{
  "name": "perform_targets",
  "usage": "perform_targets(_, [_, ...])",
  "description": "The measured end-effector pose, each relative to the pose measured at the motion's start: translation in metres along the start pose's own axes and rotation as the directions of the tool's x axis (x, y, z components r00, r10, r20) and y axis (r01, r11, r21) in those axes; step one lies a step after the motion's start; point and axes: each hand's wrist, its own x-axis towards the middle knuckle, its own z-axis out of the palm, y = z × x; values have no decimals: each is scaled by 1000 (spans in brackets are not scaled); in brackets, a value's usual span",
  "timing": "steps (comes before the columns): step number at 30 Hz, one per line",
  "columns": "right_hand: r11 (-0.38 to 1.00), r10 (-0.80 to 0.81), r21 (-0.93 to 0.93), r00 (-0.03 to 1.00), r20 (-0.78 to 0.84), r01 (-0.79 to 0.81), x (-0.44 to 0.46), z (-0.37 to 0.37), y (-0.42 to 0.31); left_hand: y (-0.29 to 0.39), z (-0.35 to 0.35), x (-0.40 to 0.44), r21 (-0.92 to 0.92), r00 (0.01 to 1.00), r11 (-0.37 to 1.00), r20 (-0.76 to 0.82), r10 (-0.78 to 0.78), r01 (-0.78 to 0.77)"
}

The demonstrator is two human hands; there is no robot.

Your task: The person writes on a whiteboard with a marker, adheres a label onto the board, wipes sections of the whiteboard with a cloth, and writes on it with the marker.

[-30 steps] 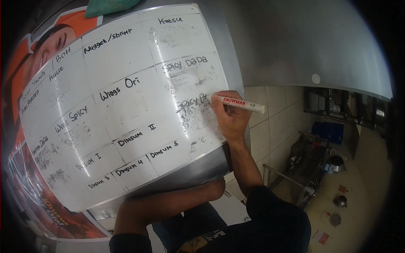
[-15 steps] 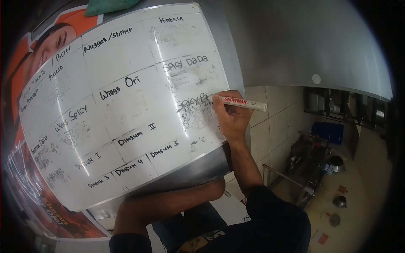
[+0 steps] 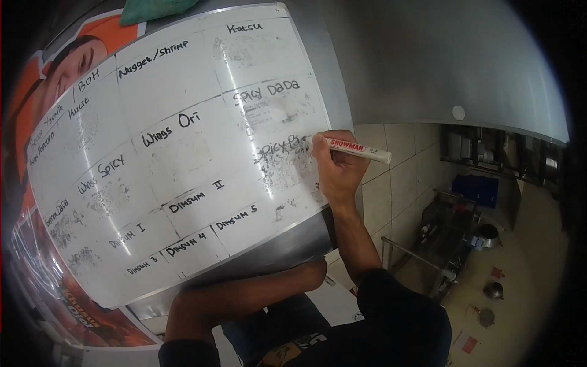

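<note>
A whiteboard (image 3: 177,79) fills the left and middle of the view, ruled into boxes with black handwritten labels such as "Wings Ori" and "Dimsum II". My right hand (image 3: 339,165) pinches a white marker (image 3: 361,150) with red "SNOWMAN" lettering. Its tip is at the end of the words "Spicy Pi", near the board's right edge; my fingers hide the tip itself. Below the board's lower edge my left forearm reaches across my body. The left hand (image 3: 315,273) is at its end, close to my right forearm, with its fingers hidden from me.
Smudged, worn patches mark several boxes. A green cloth-like item (image 3: 156,11) lies at the top edge, and an orange poster (image 3: 116,30) is behind the board on the left. A steel panel (image 3: 428,67) stands at right, with kitchen equipment and a blue crate (image 3: 476,191) beyond.
The marker has moved slightly right along the written line, and another letter stroke shows after the "P". My left arm has stayed in place.
</note>
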Motion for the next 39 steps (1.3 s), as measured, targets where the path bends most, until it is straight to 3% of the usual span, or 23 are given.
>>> perform_targets(4, [999, -31, -12, 999, -37, 31, 2, 6, 4, 2, 3, -1, 6, 999, 999, -21, -37, 37])
perform_targets(6, [999, -24, 37, 999, -40, 26, 2, 7, 5, 2, 9, -5, 36, 978, 999, -207, -6, 14])
perform_targets(10, [999, -8, -50, 1000, 27, 10, 1, 0, 1, 1, 10, -2, 80, 992, 996, -121, 32, -23])
perform_targets(12, [993, -102, -60, 995, 11, 103, 2, -1, 8, 2, 22, -3, 149, 958, 989, -284, 49, -7])
perform_targets(15, [995, -68, -70, 998, -13, 67, 1, 0, 3, -1, 25, -8, 230, 901, 972, -411, 135, -41])
perform_targets(16, [995, -69, -70, 998, -13, 68, 1, 0, 2, 0, 20, -6, 230, 901, 972, -412, 135, -40])
perform_targets(18, [999, -20, -39, 1000, 7, 21, 0, -1, 2, 4, 4, -2, 44, 995, 998, -90, -40, 44])
perform_targets(19, [999, -20, -38, 1000, 8, 21, 0, 0, 1, 0, 4, -4, 26, 997, 999, -68, -41, 43])
perform_targets(24, [1000, 12, 1, 1000, -16, -12, 0, 4, -2, 0, 15, -4, 59, 986, 998, -167, 17, -7])
perform_targets(34, [997, -52, -55, 998, 20, 53, -1, -3, 1, -1, 21, -4, 66, 978, 997, -205, 44, -31])
perform_targets(39, [999, -42, 26, 994, -100, 45, 3, -3, -2, -1, 22, -3, 66, 973, 997, -226, 52, -38])
